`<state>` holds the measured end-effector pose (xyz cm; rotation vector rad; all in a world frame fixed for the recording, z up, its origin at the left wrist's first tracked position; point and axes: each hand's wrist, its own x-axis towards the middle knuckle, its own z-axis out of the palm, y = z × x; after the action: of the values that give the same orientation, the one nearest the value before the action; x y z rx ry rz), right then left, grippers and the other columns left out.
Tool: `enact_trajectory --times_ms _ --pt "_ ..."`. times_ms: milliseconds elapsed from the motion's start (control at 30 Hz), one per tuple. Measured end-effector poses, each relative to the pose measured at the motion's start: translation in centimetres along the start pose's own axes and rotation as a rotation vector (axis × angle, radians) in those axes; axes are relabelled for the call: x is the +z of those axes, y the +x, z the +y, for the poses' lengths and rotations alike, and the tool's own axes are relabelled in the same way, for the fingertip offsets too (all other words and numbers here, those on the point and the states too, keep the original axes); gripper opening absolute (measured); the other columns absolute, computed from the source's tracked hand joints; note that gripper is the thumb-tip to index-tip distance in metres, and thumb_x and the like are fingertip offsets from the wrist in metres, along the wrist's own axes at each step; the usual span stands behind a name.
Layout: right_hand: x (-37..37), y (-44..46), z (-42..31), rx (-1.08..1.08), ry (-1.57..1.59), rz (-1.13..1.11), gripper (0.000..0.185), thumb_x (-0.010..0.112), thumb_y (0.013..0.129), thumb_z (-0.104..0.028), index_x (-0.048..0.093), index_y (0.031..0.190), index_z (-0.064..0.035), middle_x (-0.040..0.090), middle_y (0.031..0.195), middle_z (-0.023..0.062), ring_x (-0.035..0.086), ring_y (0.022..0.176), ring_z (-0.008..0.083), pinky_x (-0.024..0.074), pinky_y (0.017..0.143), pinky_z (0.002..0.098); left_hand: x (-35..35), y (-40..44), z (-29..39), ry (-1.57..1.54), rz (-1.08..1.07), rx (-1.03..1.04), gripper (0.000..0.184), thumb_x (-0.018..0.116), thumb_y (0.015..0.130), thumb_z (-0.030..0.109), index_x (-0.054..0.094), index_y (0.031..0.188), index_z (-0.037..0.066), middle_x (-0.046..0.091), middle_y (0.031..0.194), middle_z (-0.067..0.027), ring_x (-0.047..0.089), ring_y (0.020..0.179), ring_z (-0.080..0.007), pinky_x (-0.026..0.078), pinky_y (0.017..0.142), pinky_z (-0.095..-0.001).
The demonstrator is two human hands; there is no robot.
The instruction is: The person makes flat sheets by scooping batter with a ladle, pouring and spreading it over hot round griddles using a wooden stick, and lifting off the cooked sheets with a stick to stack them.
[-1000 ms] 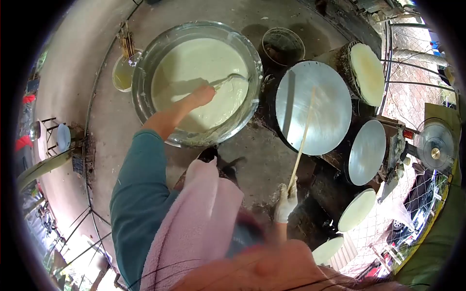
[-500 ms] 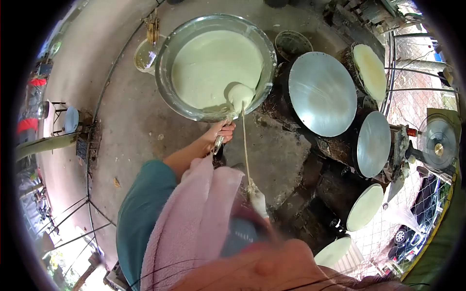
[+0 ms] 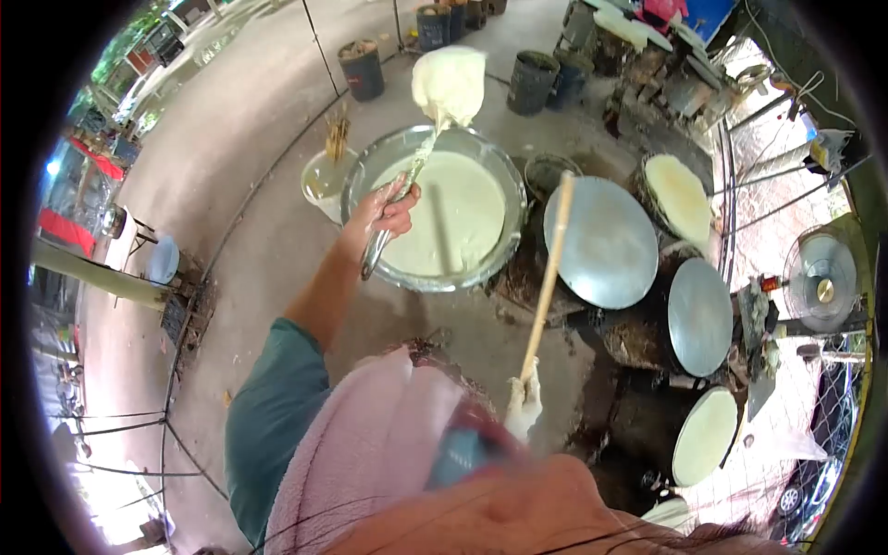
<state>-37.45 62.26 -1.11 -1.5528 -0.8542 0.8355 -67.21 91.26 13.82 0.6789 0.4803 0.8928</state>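
Observation:
My left hand point(image 3: 388, 205) is closed around the handle of a ladle point(image 3: 449, 88). The ladle's head is coated or filled with pale batter and is raised over the far rim of a large metal basin point(image 3: 350, 220). Creamy pale-green batter point(image 3: 462, 208) lies in the basin, a shadow across it. In a whitish glove or covering, my right hand point(image 3: 524, 407) grips a long thin wooden stick point(image 3: 548, 282). The stick points up, its far end in front of a round, flat griddle point(image 3: 606, 245) on a stove. Part of my right hand's fingers is hard to make out.
A second griddle point(image 3: 700, 316) and a pale batter-covered round point(image 3: 705, 437) sit on the right. Farther back are a yellowish round point(image 3: 680, 196) and a bucket point(image 3: 553, 174). A small tub point(image 3: 324, 180) stands left of the basin. A fan point(image 3: 821, 282) is at far right.
My left hand has lifted the ladle from the batter up past the basin's far side. The stick's far end has swung from the basin rightward toward the griddle. The view has tilted up.

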Motion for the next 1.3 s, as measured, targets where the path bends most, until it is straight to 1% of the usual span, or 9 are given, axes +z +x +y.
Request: enact_trajectory --times_ms 200,467,767,900,1000,1033,1067,1167,1300 --pt "0.3 5.4 3.6 0.207 0.264 0.115 0.048 0.057 0.092 0.000 0.043 0.138 0.0033 0.051 0.135 0.0059 0.053 0.111 0.0108 0.0436 0.094 0.0238 -5.5 8.8 3.7 -0.434 0.037 -0.180 0.024 0.041 0.100 0.021 0.048 0.095 -0.001 0.036 0.062 0.0069 0.036 0.044 -0.0015 0.030 0.047 -0.0183" --pt "-2.9 7.8 6.4 0.237 0.259 0.307 0.048 0.060 0.090 -0.002 0.046 0.135 0.0048 0.054 0.131 0.0074 0.055 0.105 0.0109 0.0452 0.091 0.0236 3.7 11.5 1.6 0.698 0.399 -0.050 0.025 0.038 0.100 0.017 0.051 0.088 -0.001 0.037 0.060 0.0024 0.032 0.043 -0.0087 0.028 0.041 -0.0241" --pt "-14.0 19.7 7.4 0.248 0.332 0.244 0.046 0.057 0.093 -0.004 0.044 0.137 0.0034 0.052 0.132 0.0058 0.053 0.101 0.0078 0.0456 0.085 0.0200 7.7 26.8 -9.8 -0.318 -0.123 -0.569 0.025 0.039 0.100 0.020 0.046 0.101 -0.003 0.038 0.053 0.0097 0.031 0.039 -0.0025 0.023 0.038 -0.0202" --pt "-18.5 24.8 5.2 0.196 0.274 0.228 0.051 0.056 0.094 -0.003 0.038 0.141 0.0032 0.040 0.146 0.0093 0.049 0.119 0.0137 0.0430 0.095 0.0234 13.2 31.0 -17.7 -0.236 -0.044 -0.601 0.026 0.039 0.101 0.022 0.048 0.100 -0.002 0.041 0.059 0.0073 0.035 0.041 -0.0046 0.027 0.039 -0.0229" --pt "-20.2 28.3 2.3 0.142 0.120 0.205 0.049 0.054 0.096 -0.012 0.039 0.143 -0.0058 0.042 0.146 0.0088 0.052 0.119 0.0151 0.0460 0.092 0.0262 15.8 34.1 -24.7 0.058 0.005 -0.528 0.027 0.039 0.101 0.023 0.049 0.096 -0.001 0.042 0.062 0.0043 0.038 0.042 -0.0077 0.029 0.039 -0.0253" --pt "-20.8 29.4 2.6 0.169 -0.262 0.128 0.052 0.055 0.096 -0.012 0.035 0.143 -0.0032 0.040 0.147 0.0122 0.047 0.126 0.0127 0.0396 0.099 0.0237 16.9 34.9 -27.0 0.153 0.073 -0.473 0.026 0.040 0.101 0.023 0.050 0.094 0.000 0.042 0.063 0.0033 0.038 0.043 -0.0087 0.031 0.040 -0.0260" --pt "-20.7 30.1 5.3 -0.051 -0.451 0.187 0.052 0.050 0.096 -0.032 0.037 0.145 -0.0212 0.056 0.125 0.0237 0.059 0.108 0.0377 0.0475 0.089 0.0406 18.0 35.5 -29.4 0.248 0.140 -0.417 0.025 0.041 0.100 0.022 0.050 0.093 0.000 0.042 0.063 0.0022 0.038 0.043 -0.0097 0.032 0.041 -0.0268" --pt "-20.2 30.7 6.2 0.306 -0.915 0.018 0.056 0.041 0.097 -0.041 0.025 0.148 -0.0224 0.061 0.090 0.0253 0.060 0.077 0.0438 0.0479 0.070 0.0523 18.5 36.1 -34.2 0.564 0.271 -0.325 0.021 0.047 0.097 0.020 0.051 0.090 0.001 0.045 0.064 0.0001 0.041 0.046 -0.0100 0.036 0.044 -0.0276" --pt "-19.3 31.0 4.1 0.377 -0.631 0.148 0.052 0.048 0.096 -0.038 0.037 0.144 -0.0208 0.065 0.096 0.0246 0.063 0.085 0.0414 0.0489 0.071 0.0457 15.3 36.1 -36.1 1.110 0.390 -0.126 0.028 0.059 0.090 0.023 0.054 0.098 -0.003 0.060 0.073 -0.0147 0.060 0.061 -0.0271 0.048 0.057 -0.0364"
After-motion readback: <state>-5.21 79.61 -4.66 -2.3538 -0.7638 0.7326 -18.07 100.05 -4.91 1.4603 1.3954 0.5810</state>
